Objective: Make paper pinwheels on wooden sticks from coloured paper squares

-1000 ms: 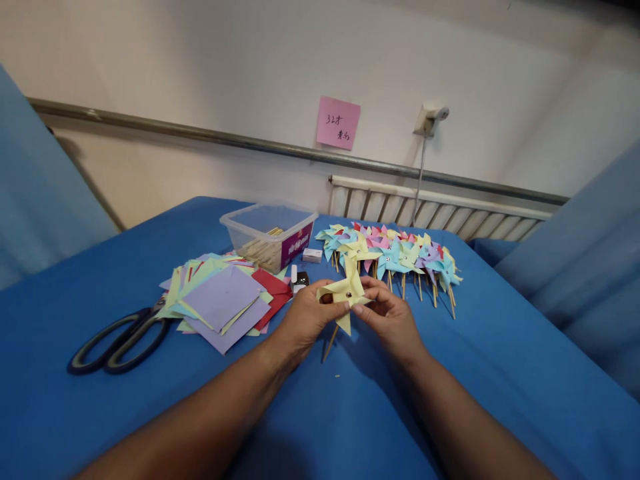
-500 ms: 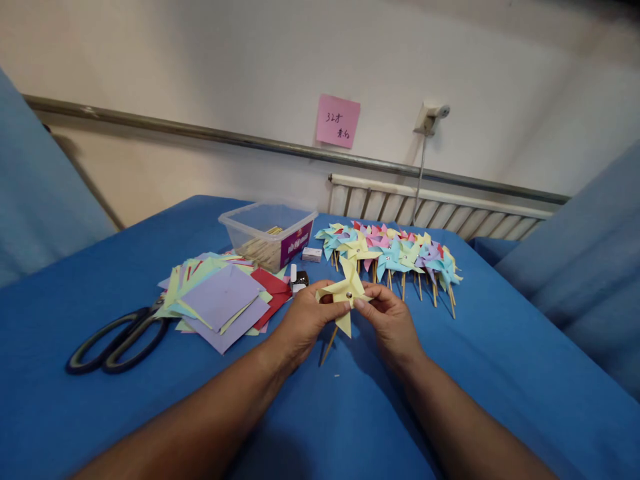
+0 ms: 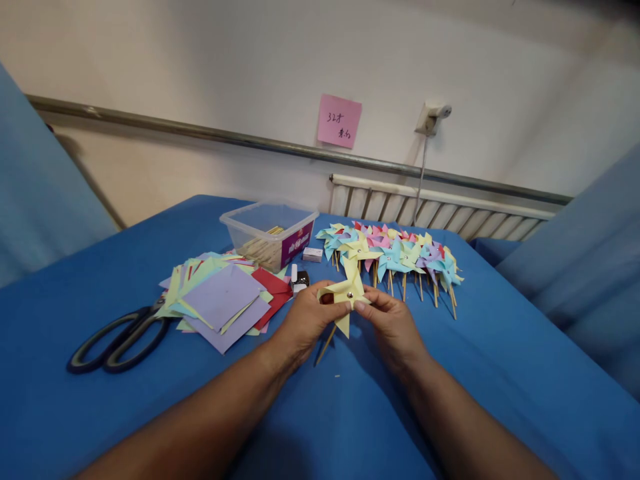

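Between my two hands is a pale yellow paper pinwheel (image 3: pixel 345 288) with a shiny pin at its centre. Its thin wooden stick (image 3: pixel 325 347) slants down to the left beneath the blades. My left hand (image 3: pixel 306 320) pinches the pinwheel's left side, thumb in front and fingers behind. From the other side, my right hand (image 3: pixel 395 327) grips it with the thumb near the centre. The fingers behind the paper are partly hidden. Past my left hand lie a stack of coloured paper squares (image 3: pixel 220 297) and a small dark and white object (image 3: pixel 300 278).
Black-handled scissors (image 3: pixel 120 340) rest at the left, blades under the paper. A clear plastic box (image 3: pixel 240 230) holds wooden sticks; a small white box (image 3: pixel 313 255) stands beside it. Several finished pinwheels (image 3: pixel 390 253) lie at the back right on the blue cloth (image 3: pixel 500 373).
The pinwheel's stick has swung slightly, its lower end moving left. Both hands keep their hold on the pinwheel almost unmoved.
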A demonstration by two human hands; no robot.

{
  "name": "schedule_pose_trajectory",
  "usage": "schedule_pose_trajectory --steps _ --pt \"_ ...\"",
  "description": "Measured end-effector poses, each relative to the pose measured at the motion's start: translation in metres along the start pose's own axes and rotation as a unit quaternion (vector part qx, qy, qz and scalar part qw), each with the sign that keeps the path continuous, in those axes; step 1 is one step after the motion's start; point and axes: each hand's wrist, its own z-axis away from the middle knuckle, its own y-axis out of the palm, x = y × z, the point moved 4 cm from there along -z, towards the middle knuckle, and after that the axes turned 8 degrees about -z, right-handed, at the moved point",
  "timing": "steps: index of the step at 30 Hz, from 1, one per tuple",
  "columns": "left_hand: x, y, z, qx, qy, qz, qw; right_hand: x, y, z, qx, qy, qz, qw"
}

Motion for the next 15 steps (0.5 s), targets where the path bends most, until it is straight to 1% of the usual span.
schedule_pose_trajectory --steps 4,7,9,12,15 --pt "0.0027 0.0050 0.0018 0.026 -0.019 0.083 0.996 -0.0023 0.0035 0.0024 -0.009 0.062 -0.071 0.995" --pt "0.0028 0.0084 0.0037 0.041 -0.041 0.129 0.990 -0.0024 0.0053 0.0032 0.000 0.072 -0.088 0.993" --pt "0.0016 0.0091 0.0046 0.041 -0.047 0.133 0.989 -0.0024 0.0053 0.0027 0.006 0.060 -0.087 0.994" --pt "-0.0011 0.0085 0.0052 0.038 -0.041 0.126 0.990 -0.0014 0.0036 0.0007 0.005 0.010 -0.070 0.998" --pt "-0.0034 0.0076 0.0055 0.041 -0.034 0.135 0.989 -0.0008 0.0019 -0.0005 0.006 -0.037 -0.030 0.999"
